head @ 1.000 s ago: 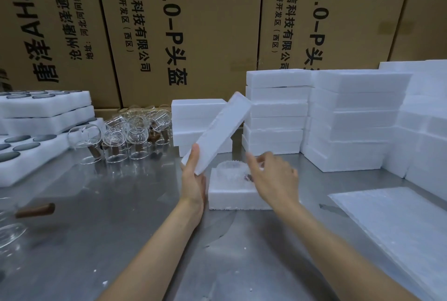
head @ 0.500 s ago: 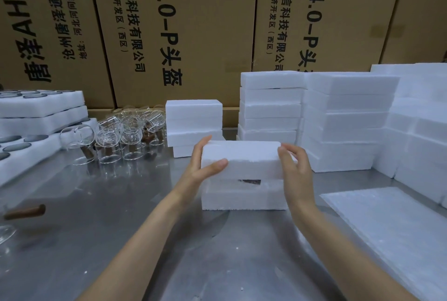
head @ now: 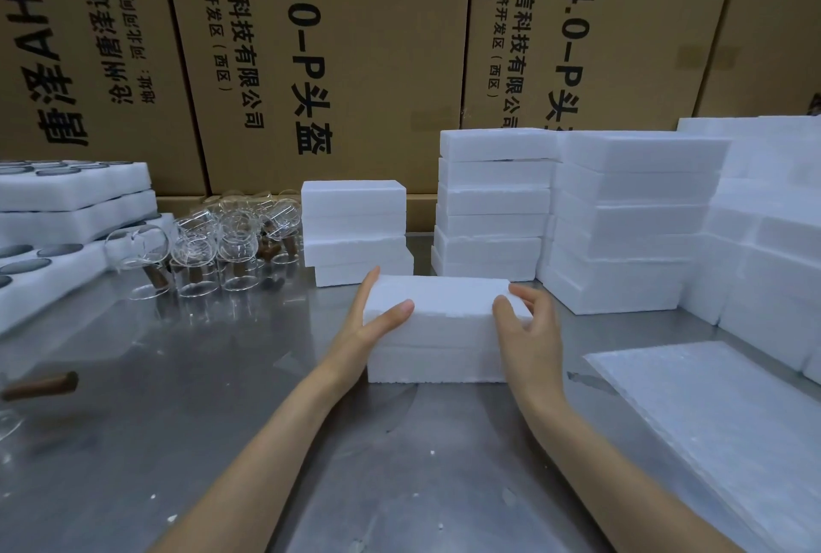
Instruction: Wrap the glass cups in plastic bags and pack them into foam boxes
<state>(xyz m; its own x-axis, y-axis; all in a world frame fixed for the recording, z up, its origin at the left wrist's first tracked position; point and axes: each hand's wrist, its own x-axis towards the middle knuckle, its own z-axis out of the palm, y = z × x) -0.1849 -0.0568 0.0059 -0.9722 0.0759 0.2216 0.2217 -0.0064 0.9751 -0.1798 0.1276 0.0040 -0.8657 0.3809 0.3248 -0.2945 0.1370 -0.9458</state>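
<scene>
Surface: you worked at a scuffed steel table (head: 222, 441) flecked with white crumbs.
Backdrop: printed cardboard cartons (head: 355, 41) walled off the rear.
Foam box (head: 437, 330): it sat closed at the table's centre, lid on base.
Left hand (head: 368, 321): your fingers and thumb clasped its left end.
Right hand (head: 526, 326): your curled fingers gripped its right end.
Glass cups (head: 213, 241): they clustered at rear left, beside the stacked foam boxes (head: 493, 201).
Foam trays (head: 66, 206): stacked far left.

Cardboard cartons (head: 355, 41) with black print standing along the back, steel table (head: 222, 441) lying underneath, white crumbs scattered on it.
</scene>
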